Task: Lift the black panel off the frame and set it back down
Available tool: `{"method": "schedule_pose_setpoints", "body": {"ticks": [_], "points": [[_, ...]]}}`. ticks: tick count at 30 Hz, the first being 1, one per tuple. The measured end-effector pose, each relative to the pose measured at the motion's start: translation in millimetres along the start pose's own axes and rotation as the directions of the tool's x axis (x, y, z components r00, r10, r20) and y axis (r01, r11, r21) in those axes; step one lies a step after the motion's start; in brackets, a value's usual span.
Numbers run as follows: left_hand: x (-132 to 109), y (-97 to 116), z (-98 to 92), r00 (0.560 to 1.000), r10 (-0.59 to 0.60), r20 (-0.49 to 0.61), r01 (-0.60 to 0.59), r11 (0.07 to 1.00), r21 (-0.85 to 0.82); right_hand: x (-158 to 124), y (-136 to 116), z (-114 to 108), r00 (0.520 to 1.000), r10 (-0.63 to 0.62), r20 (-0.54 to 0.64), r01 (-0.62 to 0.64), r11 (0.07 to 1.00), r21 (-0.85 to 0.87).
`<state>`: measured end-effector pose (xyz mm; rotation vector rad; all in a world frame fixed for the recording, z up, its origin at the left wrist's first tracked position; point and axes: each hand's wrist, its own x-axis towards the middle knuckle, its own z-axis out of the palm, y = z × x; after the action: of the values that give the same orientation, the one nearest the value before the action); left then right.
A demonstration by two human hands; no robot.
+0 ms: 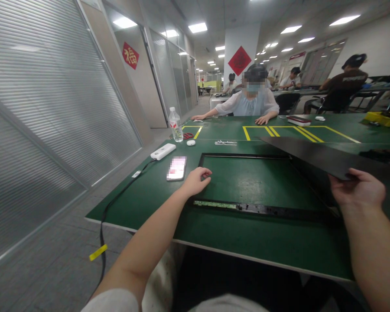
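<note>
A black rectangular frame lies flat on the green table. Along its near bar runs a green strip that looks like a circuit board. My left hand is over the frame's left side, fingers loosely curled and thumb a little apart, with nothing visible between them; whether it touches the bar I cannot tell. My right hand grips the near edge of a thin black panel, thumb on top. The panel is tilted up above the frame's right side and hides part of it.
Left of the frame lie a phone, a white power strip with a cable, and a small white case. A water bottle and red scissors stand behind. Across the table sits a person.
</note>
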<state>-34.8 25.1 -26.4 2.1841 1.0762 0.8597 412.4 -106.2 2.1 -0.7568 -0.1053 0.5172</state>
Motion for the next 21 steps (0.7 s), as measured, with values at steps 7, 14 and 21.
{"method": "schedule_pose_setpoints", "body": {"ticks": [7,14,21], "points": [[8.6,-1.7,1.7,0.961,-0.262,-0.094,0.195,0.873,-0.447,-20.4,-5.8,8.1,0.991,0.032,0.131,-0.029,0.999,-0.027],[10.7,13.9,-4.5,0.875,-0.482,0.034,0.298,0.483,-0.823,-28.4,-5.3,7.6,0.987,0.142,0.075,-0.131,0.982,-0.133],[9.3,27.3,-27.1,0.839,-0.52,0.159,0.263,0.133,-0.955,-46.8,-4.9,16.4,0.95,0.282,0.132,-0.234,0.927,-0.294]]}}
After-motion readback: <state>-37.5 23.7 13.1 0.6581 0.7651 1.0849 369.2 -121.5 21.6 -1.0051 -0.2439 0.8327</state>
